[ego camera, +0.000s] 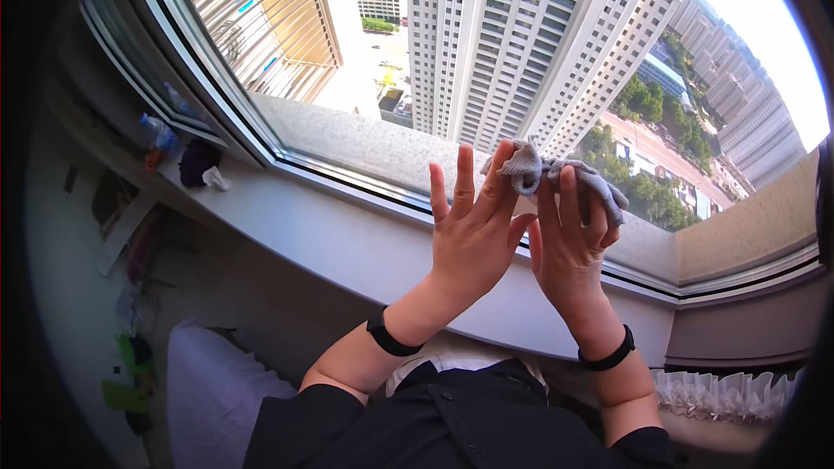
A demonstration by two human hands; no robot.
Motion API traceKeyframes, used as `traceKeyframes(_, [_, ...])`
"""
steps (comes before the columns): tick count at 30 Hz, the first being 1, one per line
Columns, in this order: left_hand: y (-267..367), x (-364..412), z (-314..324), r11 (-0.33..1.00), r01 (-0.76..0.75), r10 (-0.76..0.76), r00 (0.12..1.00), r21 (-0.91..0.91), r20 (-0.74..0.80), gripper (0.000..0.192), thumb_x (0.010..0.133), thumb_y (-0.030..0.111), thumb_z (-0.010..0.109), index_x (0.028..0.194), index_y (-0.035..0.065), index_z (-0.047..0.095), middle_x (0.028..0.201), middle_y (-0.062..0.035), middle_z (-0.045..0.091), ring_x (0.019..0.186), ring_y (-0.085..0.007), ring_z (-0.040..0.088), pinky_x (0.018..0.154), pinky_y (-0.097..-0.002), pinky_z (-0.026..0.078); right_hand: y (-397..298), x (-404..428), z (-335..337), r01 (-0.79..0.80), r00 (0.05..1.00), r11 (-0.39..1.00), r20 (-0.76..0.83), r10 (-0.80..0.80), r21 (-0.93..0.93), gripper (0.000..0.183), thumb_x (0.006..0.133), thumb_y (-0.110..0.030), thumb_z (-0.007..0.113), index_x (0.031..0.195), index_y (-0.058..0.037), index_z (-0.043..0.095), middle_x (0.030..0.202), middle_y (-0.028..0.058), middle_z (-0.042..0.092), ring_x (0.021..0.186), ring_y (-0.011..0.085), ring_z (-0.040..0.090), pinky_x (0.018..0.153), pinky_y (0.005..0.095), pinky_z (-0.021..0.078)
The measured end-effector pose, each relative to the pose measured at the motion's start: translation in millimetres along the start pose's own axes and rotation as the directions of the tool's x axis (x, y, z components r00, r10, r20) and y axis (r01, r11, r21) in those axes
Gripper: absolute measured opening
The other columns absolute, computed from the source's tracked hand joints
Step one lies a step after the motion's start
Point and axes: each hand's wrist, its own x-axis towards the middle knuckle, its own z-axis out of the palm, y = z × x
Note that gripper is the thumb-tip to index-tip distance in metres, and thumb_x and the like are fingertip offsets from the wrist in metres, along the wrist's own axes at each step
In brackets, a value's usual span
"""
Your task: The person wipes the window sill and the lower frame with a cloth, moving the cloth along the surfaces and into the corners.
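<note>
A grey ribbed cloth, bunched and twisted, is up in front of the window, with tall buildings and trees far below behind it. My left hand is raised with its fingers spread; its index fingertip touches the cloth's left end. My right hand holds the cloth's right part, which drapes behind and over its fingers. The two thumbs are close together, beneath the cloth. A black band is on each wrist. How firmly the right fingers grip is partly hidden.
A white windowsill runs below the window frame. At its left end are a plastic bottle, a dark cloth item and a crumpled white tissue. White lace trim hangs at lower right; a pale cloth-covered surface is at lower left.
</note>
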Motion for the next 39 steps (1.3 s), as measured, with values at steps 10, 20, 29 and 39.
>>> traceKeyframes(10, [-11, 98, -80, 0.996, -0.087, 0.084, 0.937, 0.005, -0.338, 0.055, 0.099, 0.032, 0.051, 0.147, 0.0086, 0.041, 0.158, -0.0163, 0.026, 0.146, -0.0481, 0.002, 0.113, -0.0635, 0.004, -4, 126, -50, 0.017, 0.936, 0.995, -0.351, 0.017, 0.094, 0.067, 0.085, -0.016, 0.065, 0.148, -0.0176, 0.041, 0.158, 0.0112, 0.029, 0.138, 0.0342, 0.027, 0.110, 0.0425, 0.0187])
traceKeyframes(20, [-26, -10, -11, 0.992, 0.124, -0.124, 0.992, 0.004, -0.026, 0.057, 0.091, 0.023, 0.063, 0.143, 0.0085, 0.045, 0.159, -0.0191, 0.021, 0.147, -0.0457, 0.008, 0.115, -0.0606, 0.005, -32, 19, 20, 0.083, 0.994, 0.989, -0.064, -0.092, -0.125, 0.047, 0.088, -0.028, 0.057, 0.134, -0.0354, 0.057, 0.150, -0.0127, 0.040, 0.139, 0.0155, 0.027, 0.112, 0.0523, -0.0195])
traceKeyframes(29, [-36, -74, -1, 0.947, 0.235, -0.277, 0.942, -0.218, -0.188, 0.060, 0.087, 0.011, 0.066, 0.143, 0.0042, 0.044, 0.155, -0.0233, 0.027, 0.146, -0.0452, 0.016, 0.116, -0.0512, 0.016, -41, -15, 41, 0.153, 0.987, 0.964, -0.013, -0.159, -0.216, 0.050, 0.087, -0.025, 0.053, 0.136, -0.0315, 0.056, 0.156, -0.0116, 0.031, 0.144, 0.0205, 0.018, 0.112, 0.0554, -0.0169])
traceKeyframes(39, [-20, -40, 29, 0.863, 0.096, -0.151, 0.986, -0.496, -0.072, 0.063, 0.097, 0.033, 0.054, 0.153, 0.0157, 0.031, 0.160, -0.0179, 0.018, 0.145, -0.0417, 0.020, 0.118, -0.0504, 0.017, -28, -12, 25, 0.163, 0.985, 0.985, 0.061, -0.159, -0.064, 0.054, 0.089, -0.023, 0.051, 0.142, -0.0272, 0.051, 0.156, -0.0100, 0.032, 0.143, 0.0159, 0.024, 0.116, 0.0499, -0.0104])
